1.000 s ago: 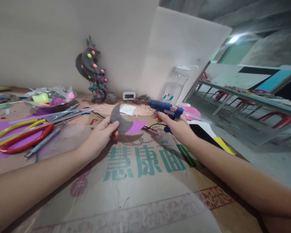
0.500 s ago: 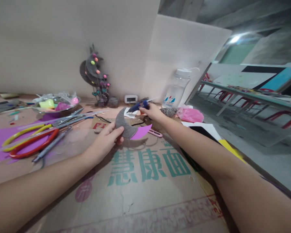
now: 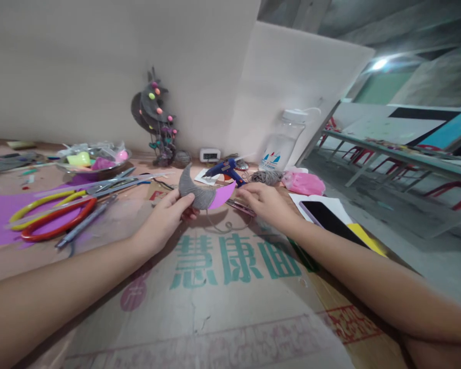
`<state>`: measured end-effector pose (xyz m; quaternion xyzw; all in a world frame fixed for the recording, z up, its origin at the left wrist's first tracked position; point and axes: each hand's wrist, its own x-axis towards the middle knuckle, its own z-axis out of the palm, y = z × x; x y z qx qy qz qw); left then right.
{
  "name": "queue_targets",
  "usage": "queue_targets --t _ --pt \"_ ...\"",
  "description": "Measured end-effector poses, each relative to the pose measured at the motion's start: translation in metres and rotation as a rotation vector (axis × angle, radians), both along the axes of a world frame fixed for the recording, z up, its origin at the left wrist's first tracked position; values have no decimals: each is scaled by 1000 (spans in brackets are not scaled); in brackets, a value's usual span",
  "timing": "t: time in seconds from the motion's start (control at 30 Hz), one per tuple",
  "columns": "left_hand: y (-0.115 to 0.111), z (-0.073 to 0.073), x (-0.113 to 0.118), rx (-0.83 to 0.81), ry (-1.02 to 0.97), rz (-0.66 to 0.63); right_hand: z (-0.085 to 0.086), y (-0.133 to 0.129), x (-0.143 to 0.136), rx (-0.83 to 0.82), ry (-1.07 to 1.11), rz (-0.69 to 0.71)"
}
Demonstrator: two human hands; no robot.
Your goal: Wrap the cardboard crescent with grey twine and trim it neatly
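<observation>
1. One tabletop (image 3: 169, 177), partly covered by printed cardboard (image 3: 200, 318), spreads before the person; a water bottle (image 3: 278, 148) stands at its back.
2. Red-and-yellow-handled scissors (image 3: 57, 220) lie well off to the left.
3. The left hand (image 3: 169, 212) pinches the outer curve of the crescent, thumb on top.
4. The right hand (image 3: 263, 205) has its fingers drawn close together; from here I can't tell whether they pinch anything.
5. The yarn-wound crescent (image 3: 197, 197) hangs between the hands, long axis slanting from a grey far-left tip to its purple end (image 3: 223, 196), just beside the right fingertips.
6. The blue glue gun (image 3: 223, 167) rests just beyond, nozzle leftward.
</observation>
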<state>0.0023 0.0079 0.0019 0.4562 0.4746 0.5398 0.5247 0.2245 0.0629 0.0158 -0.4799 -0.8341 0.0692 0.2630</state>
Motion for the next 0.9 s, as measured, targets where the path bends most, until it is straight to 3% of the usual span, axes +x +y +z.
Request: queue_targets --t 0.17,0.37,0.47,0.57,0.73,0.9 --pt "3 -3 -1 56 48 45 0 -43 -19 -37 -105 259" --pt "1 -1 -1 64 100 30 -13 -62 -37 7 -110 453" --pt "-1 2 -1 101 181 4 -13 -63 -37 -33 -50 449" --pt "-3 3 -1 130 264 -20 -2 -65 -34 -75 68 353" --pt "-7 1 -3 281 464 -89 17 -68 -28 12 143 310" --pt "-13 -5 -3 411 646 -172 17 -69 -26 74 153 303"
